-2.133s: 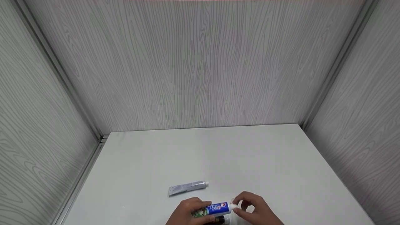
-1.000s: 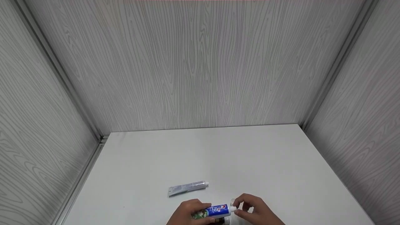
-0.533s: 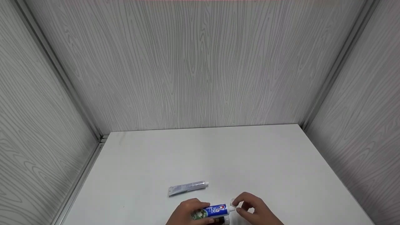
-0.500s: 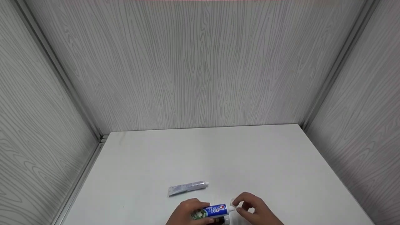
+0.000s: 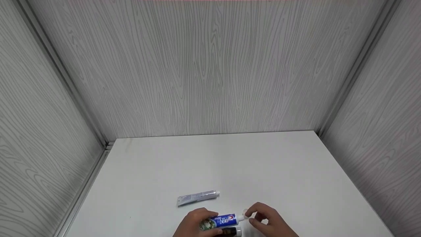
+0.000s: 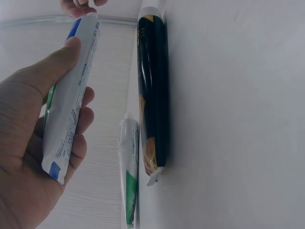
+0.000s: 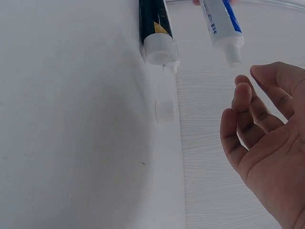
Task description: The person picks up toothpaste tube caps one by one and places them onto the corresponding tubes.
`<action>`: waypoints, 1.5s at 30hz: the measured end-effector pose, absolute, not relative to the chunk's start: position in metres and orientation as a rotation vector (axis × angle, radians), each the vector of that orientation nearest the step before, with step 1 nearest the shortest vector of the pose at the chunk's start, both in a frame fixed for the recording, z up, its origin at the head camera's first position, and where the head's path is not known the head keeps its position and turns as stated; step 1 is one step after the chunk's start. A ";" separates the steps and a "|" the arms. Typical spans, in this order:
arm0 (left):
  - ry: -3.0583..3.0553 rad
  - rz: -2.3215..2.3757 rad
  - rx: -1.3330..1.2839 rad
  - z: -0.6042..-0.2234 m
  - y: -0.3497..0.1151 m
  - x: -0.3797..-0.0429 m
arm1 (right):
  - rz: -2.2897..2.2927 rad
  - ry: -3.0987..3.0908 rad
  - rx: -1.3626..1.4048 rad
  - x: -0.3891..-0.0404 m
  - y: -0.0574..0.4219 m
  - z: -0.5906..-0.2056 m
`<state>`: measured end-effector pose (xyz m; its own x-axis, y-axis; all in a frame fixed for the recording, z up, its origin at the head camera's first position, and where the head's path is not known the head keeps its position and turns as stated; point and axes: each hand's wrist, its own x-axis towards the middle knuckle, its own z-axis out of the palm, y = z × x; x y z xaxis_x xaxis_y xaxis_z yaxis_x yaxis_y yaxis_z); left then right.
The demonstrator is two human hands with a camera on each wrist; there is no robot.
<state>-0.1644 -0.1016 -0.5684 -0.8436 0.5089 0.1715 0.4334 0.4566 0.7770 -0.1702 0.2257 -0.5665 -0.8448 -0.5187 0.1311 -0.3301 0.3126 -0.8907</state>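
My left hand (image 5: pixel 197 223) grips a blue, green and white toothpaste tube (image 5: pixel 225 220), thumb on one side and fingers curled round the other. Its narrow white tip (image 7: pixel 233 56) points toward my right hand (image 5: pixel 268 220). In the right wrist view the right hand's fingers are loosely bent, with nothing between thumb and forefinger; a small gap separates them from the tip. Beneath the held tube lies a black toothpaste tube (image 6: pixel 153 90) with a white cap (image 7: pixel 159 48). Farther back rests a silvery-white toothpaste tube (image 5: pixel 198 198), its green patch showing in the left wrist view.
On the white table (image 5: pixel 158 168), a small whitish cap-like piece (image 7: pixel 165 111) lies near the black tube's capped end. Grey wood-grain panels (image 5: pixel 210 72) enclose the table at the back and both sides.
The held tube has shifted slightly left, its tip drawing away from the right hand's fingertips, which were at it before. More of the black tube shows. The silvery-white tube stays put.
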 end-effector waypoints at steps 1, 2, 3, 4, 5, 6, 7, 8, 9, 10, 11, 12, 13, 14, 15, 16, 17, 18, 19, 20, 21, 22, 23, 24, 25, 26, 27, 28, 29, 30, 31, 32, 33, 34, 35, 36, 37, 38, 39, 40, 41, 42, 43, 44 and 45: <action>2.607 1.348 0.832 -0.568 -0.102 -0.165 | -1.558 2.393 -0.785 -0.170 0.226 -0.567; 2.605 1.347 0.821 -0.568 -0.102 -0.165 | -1.557 2.394 -0.783 -0.170 0.226 -0.567; 2.603 1.346 0.810 -0.569 -0.102 -0.165 | -1.555 2.392 -0.778 -0.170 0.226 -0.567; 2.602 1.344 0.803 -0.569 -0.102 -0.165 | -1.552 2.392 -0.772 -0.170 0.225 -0.567; 2.600 1.344 0.797 -0.569 -0.102 -0.165 | -1.549 2.391 -0.761 -0.170 0.225 -0.566; 2.600 1.342 0.794 -0.570 -0.102 -0.165 | -1.545 2.392 -0.750 -0.170 0.225 -0.566; 2.601 1.341 0.791 -0.570 -0.103 -0.165 | -1.543 2.391 -0.739 -0.171 0.225 -0.566; 2.605 1.338 0.793 -0.571 -0.103 -0.165 | -1.542 2.392 -0.733 -0.171 0.225 -0.566; 2.609 1.333 0.792 -0.572 -0.103 -0.165 | -1.543 2.390 -0.728 -0.171 0.225 -0.566; 2.614 1.326 0.789 -0.572 -0.103 -0.165 | -1.547 2.389 -0.728 -0.172 0.225 -0.566; 2.620 1.324 0.787 -0.573 -0.104 -0.165 | -1.550 2.390 -0.733 -0.172 0.225 -0.566; 2.624 1.322 0.784 -0.573 -0.104 -0.165 | -1.554 2.389 -0.744 -0.172 0.225 -0.566; 2.626 1.321 0.776 -0.574 -0.104 -0.165 | -1.559 2.389 -0.757 -0.172 0.225 -0.567; 2.626 1.319 0.766 -0.574 -0.105 -0.165 | -1.565 2.387 -0.770 -0.172 0.225 -0.567; 2.623 1.320 0.753 -0.575 -0.105 -0.166 | -1.572 2.382 -0.777 -0.171 0.225 -0.567; 2.619 1.322 0.742 -0.575 -0.105 -0.166 | -1.577 2.379 -0.783 -0.171 0.226 -0.568; 2.615 1.326 0.738 -0.576 -0.106 -0.166 | -1.580 2.378 -0.785 -0.171 0.226 -0.568; 2.611 1.326 0.733 -0.576 -0.107 -0.166 | -1.587 2.372 -0.782 -0.171 0.226 -0.568; 2.612 1.324 0.734 -0.577 -0.107 -0.166 | -1.591 2.367 -0.778 -0.171 0.226 -0.568; 2.612 1.325 0.740 -0.579 -0.108 -0.167 | -1.594 2.365 -0.777 -0.171 0.226 -0.569; 2.613 1.327 0.747 -0.580 -0.109 -0.167 | -1.595 2.365 -0.779 -0.171 0.226 -0.569; 2.615 1.330 0.755 -0.581 -0.110 -0.168 | -1.596 2.365 -0.784 -0.172 0.226 -0.569; 2.619 1.330 0.763 -0.582 -0.110 -0.168 | -1.598 2.364 -0.793 -0.172 0.227 -0.570; 2.620 1.332 0.766 -0.584 -0.111 -0.168 | -1.601 2.362 -0.801 -0.172 0.227 -0.570; 2.620 1.335 0.766 -0.585 -0.112 -0.169 | -1.601 2.360 -0.809 -0.172 0.227 -0.571; 2.615 1.338 0.760 -0.586 -0.112 -0.169 | -1.601 2.358 -0.815 -0.173 0.228 -0.571; 2.611 1.339 0.749 -0.587 -0.113 -0.169 | -1.599 2.358 -0.815 -0.173 0.228 -0.571; 2.607 1.336 0.735 -0.587 -0.113 -0.170 | -1.596 2.358 -0.812 -0.174 0.228 -0.571; 2.602 1.332 0.719 -0.588 -0.113 -0.170 | -1.592 2.360 -0.802 -0.174 0.229 -0.571; 2.596 1.325 0.703 -0.589 -0.114 -0.171 | -1.585 2.362 -0.785 -0.174 0.230 -0.571; 2.594 1.317 0.687 -0.589 -0.114 -0.171 | -1.577 2.368 -0.769 -0.175 0.230 -0.572; 2.596 1.304 0.672 -0.590 -0.114 -0.171 | -1.566 2.377 -0.754 -0.175 0.231 -0.572; 2.602 1.294 0.662 -0.591 -0.115 -0.172 | -1.554 2.389 -0.742 -0.176 0.231 -0.572; 2.610 1.286 0.656 -0.592 -0.116 -0.172 | -1.541 2.401 -0.730 -0.176 0.232 -0.573; 2.618 1.283 0.654 -0.594 -0.116 -0.172 | -1.527 2.410 -0.717 -0.177 0.232 -0.573; 2.631 1.277 0.655 -0.595 -0.117 -0.173 | -1.514 2.418 -0.702 -0.178 0.233 -0.574; 2.646 1.273 0.663 -0.597 -0.118 -0.173 | -1.497 2.427 -0.693 -0.178 0.233 -0.574; 2.660 1.268 0.669 -0.598 -0.118 -0.174 | -1.483 2.429 -0.679 -0.179 0.234 -0.575; 2.672 1.267 0.677 -0.600 -0.119 -0.174 | -1.472 2.426 -0.665 -0.180 0.235 -0.576; 2.681 1.267 0.686 -0.601 -0.119 -0.174 | -1.460 2.419 -0.651 -0.180 0.235 -0.577; 2.687 1.264 0.686 -0.601 -0.120 -0.175 | -1.452 2.411 -0.637 -0.180 0.236 -0.577; 2.690 1.262 0.688 -0.602 -0.120 -0.174 | -1.446 2.403 -0.623 -0.181 0.237 -0.578; 2.691 1.262 0.688 -0.601 -0.121 -0.174 | -1.440 2.398 -0.615 -0.181 0.238 -0.579; 2.688 1.263 0.683 -0.601 -0.122 -0.174 | -1.440 2.389 -0.605 -0.181 0.238 -0.579; 2.686 1.264 0.684 -0.601 -0.123 -0.174 | -1.443 2.381 -0.599 -0.181 0.238 -0.580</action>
<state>-0.1739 -0.1227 -0.6006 -0.8950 0.4342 0.1021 0.3553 0.5558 0.7516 -0.1815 0.2384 -0.5801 -0.8704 -0.4912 -0.0333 -0.1977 0.4107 -0.8901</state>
